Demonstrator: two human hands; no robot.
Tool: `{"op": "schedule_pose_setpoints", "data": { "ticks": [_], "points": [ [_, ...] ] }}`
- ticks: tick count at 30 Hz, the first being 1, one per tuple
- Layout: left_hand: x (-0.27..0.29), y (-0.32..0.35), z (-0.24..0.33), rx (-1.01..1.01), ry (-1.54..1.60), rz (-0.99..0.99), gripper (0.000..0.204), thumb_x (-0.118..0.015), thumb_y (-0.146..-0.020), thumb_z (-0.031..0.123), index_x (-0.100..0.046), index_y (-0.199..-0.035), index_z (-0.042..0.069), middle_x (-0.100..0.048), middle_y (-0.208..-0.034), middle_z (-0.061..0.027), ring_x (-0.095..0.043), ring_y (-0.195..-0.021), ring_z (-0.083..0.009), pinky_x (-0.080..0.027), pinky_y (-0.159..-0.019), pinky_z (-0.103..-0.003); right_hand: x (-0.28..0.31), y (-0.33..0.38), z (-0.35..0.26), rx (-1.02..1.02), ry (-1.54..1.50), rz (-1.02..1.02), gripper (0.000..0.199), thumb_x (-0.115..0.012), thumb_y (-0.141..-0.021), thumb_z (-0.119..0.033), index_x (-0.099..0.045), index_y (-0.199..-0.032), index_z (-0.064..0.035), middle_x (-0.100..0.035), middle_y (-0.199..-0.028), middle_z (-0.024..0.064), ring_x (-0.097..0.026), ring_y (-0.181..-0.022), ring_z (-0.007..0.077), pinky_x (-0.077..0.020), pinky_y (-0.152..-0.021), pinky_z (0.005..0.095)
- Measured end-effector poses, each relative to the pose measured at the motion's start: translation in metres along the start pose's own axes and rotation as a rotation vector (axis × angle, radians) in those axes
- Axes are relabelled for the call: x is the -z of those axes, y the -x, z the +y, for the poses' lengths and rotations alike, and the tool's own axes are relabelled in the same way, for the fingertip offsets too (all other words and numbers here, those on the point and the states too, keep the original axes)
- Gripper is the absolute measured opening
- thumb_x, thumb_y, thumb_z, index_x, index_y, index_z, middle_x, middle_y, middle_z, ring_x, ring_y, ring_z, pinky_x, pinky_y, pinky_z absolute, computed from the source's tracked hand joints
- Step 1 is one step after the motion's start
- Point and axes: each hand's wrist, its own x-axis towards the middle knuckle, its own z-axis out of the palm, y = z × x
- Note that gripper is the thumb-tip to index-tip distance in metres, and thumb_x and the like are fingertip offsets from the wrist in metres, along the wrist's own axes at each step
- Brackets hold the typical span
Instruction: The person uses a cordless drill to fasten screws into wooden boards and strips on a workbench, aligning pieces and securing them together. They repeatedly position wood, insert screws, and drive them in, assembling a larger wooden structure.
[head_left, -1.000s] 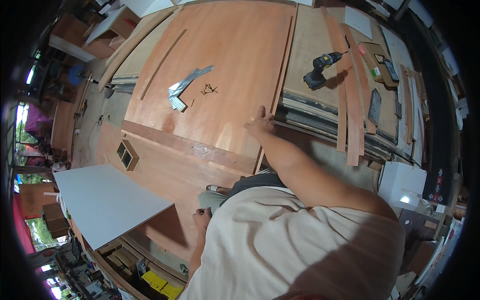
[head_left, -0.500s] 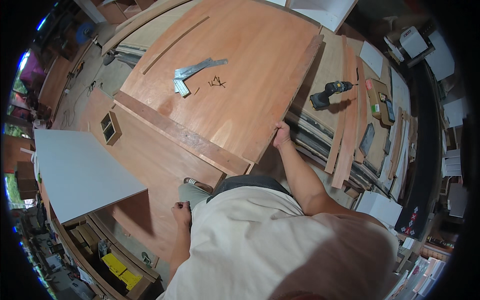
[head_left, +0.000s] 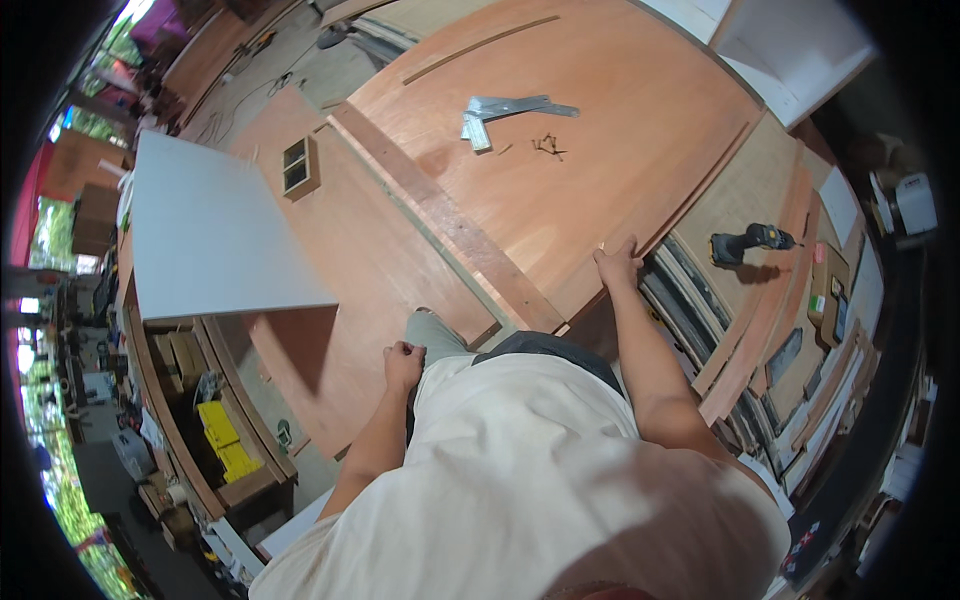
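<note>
Plywood panel [head_left: 620, 110] lies flat ahead of us, near corner just past our waist. Our right hand [head_left: 619, 267] is on the panel's right edge, close to that corner: thumb and forefinger parted, other fingers hidden, so we can't tell if they're gripping the edge. Our left hand [head_left: 404, 368] is off the panel, left of its near corner, by our leg. Fingers curled in; we can't tell whether they have hold of anything. On the panel we've got silvery metal pieces [head_left: 478, 133], brassy screws [head_left: 549, 147] bunched just right of them, and a thin wood strip [head_left: 480, 49] farther out. Reddish board [head_left: 448, 216] runs along the panel's left edge. Drill [head_left: 742, 243] sits right of the panel, near some long wood strips [head_left: 765, 290]. Left of the panel: two-compartment box [head_left: 312, 172], then a white board [head_left: 220, 230], well apart from it.
</note>
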Motion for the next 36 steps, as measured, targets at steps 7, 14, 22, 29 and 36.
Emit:
{"op": "schedule_pose_setpoints", "data": {
  "ticks": [7,14,22,29,36],
  "points": [
    [-0.006,0.011,-0.012,-0.011,0.005,0.088,0.035,-0.071,-0.081,0.032,-0.067,-0.094,-0.001,-0.057,-0.105,-0.0216,-0.061,-0.093,-0.0357,-0.05,-0.087,-0.042,-0.011,-0.001,0.006,-0.003,0.113,0.055,0.109,-0.07,-0.079,-0.048,0.0,-0.158,-0.0203,-0.034,-0.142,0.0325,-0.05,-0.122,0.045,-0.0436,-0.101,0.0497],
    [-0.017,-0.005,-0.04,0.054,0.051,-0.006,0.035,-0.069,-0.083,0.031,-0.067,-0.095,-0.001,-0.058,-0.104,-0.0219,-0.06,-0.092,-0.0355,-0.05,-0.086,-0.042,-0.007,0.005,-0.025,-0.074,-0.016,-0.008,0.123,-0.078,-0.071,-0.036,0.006,-0.158,-0.0142,-0.021,-0.149,0.0376,-0.04,-0.132,0.0486,-0.0377,-0.11,0.0458],
    [-0.018,-0.011,-0.038,0.051,0.063,-0.014,0.035,-0.07,-0.083,0.03,-0.066,-0.095,-0.002,-0.056,-0.104,-0.0213,-0.061,-0.088,-0.0341,-0.05,-0.084,-0.041,-0.036,-0.034,0.015,0.191,-0.637,0.021,0.111,-0.066,-0.07,-0.014,0.003,-0.157,-0.0132,-0.022,-0.154,0.0232,-0.036,-0.135,0.0425,-0.0344,-0.113,0.0441],
    [-0.015,-0.014,-0.032,0.018,0.051,-0.018,0.035,-0.07,-0.082,0.031,-0.066,-0.093,-0.002,-0.057,-0.102,-0.0215,-0.061,-0.086,-0.0339,-0.05,-0.081,-0.041,-0.032,-0.057,0.062,0.208,-1.768,-0.536,0.061,-0.051,-0.075,-0.011,-0.043,-0.135,-0.0069,-0.064,-0.109,0.0194,-0.064,-0.094,0.0381,-0.0515,-0.09,0.0492],
    [-0.019,-0.023,-0.042,0.0,0.012,-0.016,0.036,-0.071,-0.082,0.032,-0.066,-0.094,-0.002,-0.057,-0.103,-0.0223,-0.061,-0.088,-0.0353,-0.05,-0.083,-0.042,-0.02,-0.039,0.053,0.23,-1.584,-0.276,0.057,-0.05,-0.084,-0.016,-0.041,-0.138,-0.0039,-0.061,-0.12,0.02,-0.063,-0.097,0.0364,-0.0501,-0.092,0.0423]
  ]
}}
